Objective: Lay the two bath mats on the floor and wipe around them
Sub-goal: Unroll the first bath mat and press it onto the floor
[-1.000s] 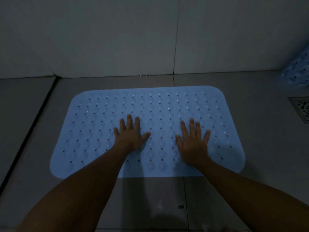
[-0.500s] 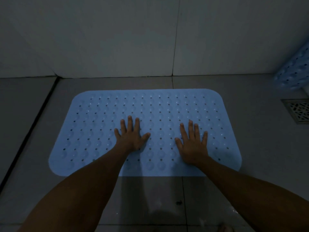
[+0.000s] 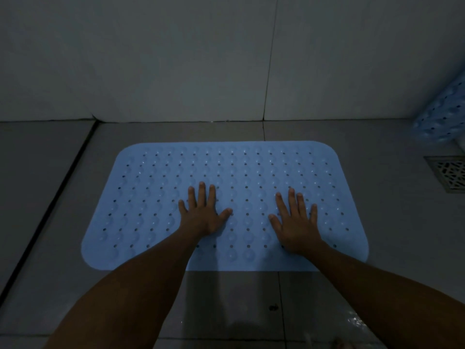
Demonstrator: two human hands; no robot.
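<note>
On the tiled floor (image 3: pixel 377 222), close to the foot of the wall (image 3: pixel 176 59), the head view shows a blue bath mat (image 3: pixel 156 197) lying flat with its bumps and drain holes facing up. Its long axis runs left to right, parallel to the wall, and its short sides point toward the dark floor joint on the left and toward the floor drain (image 3: pixel 449 172) on the right. The near long edge sits closest to the person, the far edge just short of the wall.

Both hands lie palm-down on the mat's nearer half. The left hand (image 3: pixel 203 215) has its fingers straight and spread, thumb out to the right; the right hand (image 3: pixel 297 220) mirrors it, thumb out to the left. Neither grip is closed round anything: the fingers are apart and flat against the surface. This placement looks meant to press the mat down so that it seats and lies smooth on the tiles.

At the right edge, a second blue mat (image 3: pixel 442 114) leans up near the corner, not yet laid flat. Judging by this, only the first of the two mats is down, and no wiping cloth is in view.
</note>
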